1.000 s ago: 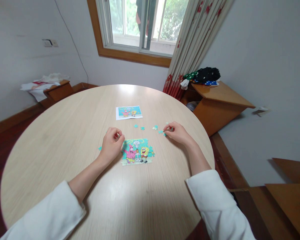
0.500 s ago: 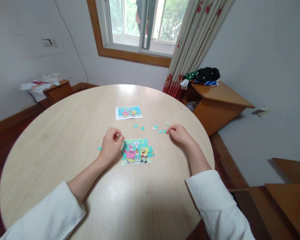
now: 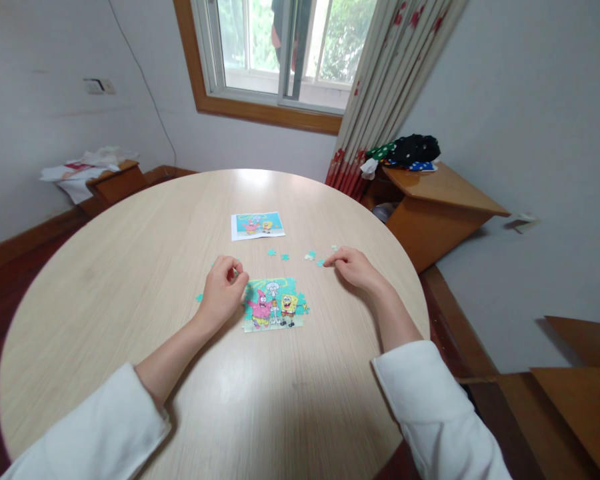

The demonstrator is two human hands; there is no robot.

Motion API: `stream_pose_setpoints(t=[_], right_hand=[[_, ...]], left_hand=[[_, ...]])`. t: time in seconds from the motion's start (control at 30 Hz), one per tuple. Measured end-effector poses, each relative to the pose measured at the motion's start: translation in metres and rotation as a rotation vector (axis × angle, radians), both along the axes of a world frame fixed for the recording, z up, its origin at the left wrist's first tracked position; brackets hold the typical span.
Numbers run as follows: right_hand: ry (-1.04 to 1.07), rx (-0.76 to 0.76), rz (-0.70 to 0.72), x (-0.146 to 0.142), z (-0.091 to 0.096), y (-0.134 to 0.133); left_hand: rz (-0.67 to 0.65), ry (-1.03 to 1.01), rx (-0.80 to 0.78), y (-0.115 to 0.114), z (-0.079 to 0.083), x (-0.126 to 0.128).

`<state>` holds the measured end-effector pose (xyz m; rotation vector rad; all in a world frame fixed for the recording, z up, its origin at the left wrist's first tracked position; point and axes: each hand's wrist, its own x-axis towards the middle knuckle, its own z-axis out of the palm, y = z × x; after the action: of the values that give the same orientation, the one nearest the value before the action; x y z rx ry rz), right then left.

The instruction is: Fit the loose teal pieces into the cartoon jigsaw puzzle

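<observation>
My left hand (image 3: 223,283) rests at the left edge of a mostly joined cartoon jigsaw puzzle (image 3: 275,307), thumb and fingers pinched together. A bit of green shows inside the pinch; whether it is held or lies behind is unclear. Farther right, my right hand (image 3: 355,267) is low over the table, its index finger stretched out and the other fingers loosely curled. That fingertip touches or nearly touches a teal puzzle piece (image 3: 321,263). Other loose pieces (image 3: 311,255) lie just beyond it, and two teal ones (image 3: 285,257) sit above the puzzle.
A printed picture (image 3: 260,225) of the same cartoon lies beyond the loose pieces on the round wooden table (image 3: 145,253). Another teal piece (image 3: 199,297) peeks out left of my left wrist. Clothes (image 3: 413,152) are heaped on a wooden cabinet (image 3: 445,187) at the right.
My right index finger has stretched and shifted slightly left among the loose pieces. One of the two teal pieces by its tip no longer shows separately. The left hand stays still.
</observation>
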<state>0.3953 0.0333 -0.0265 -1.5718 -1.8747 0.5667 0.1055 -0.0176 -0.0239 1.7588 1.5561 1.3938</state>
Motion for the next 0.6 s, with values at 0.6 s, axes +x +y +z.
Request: stream_pose_setpoints(t=[0.6], right_hand=[[-0.295, 0.016, -0.038, -0.011, 0.011, -0.01]], left_hand=[[-0.004, 0.012, -0.035, 0.0, 0.002, 0.001]])
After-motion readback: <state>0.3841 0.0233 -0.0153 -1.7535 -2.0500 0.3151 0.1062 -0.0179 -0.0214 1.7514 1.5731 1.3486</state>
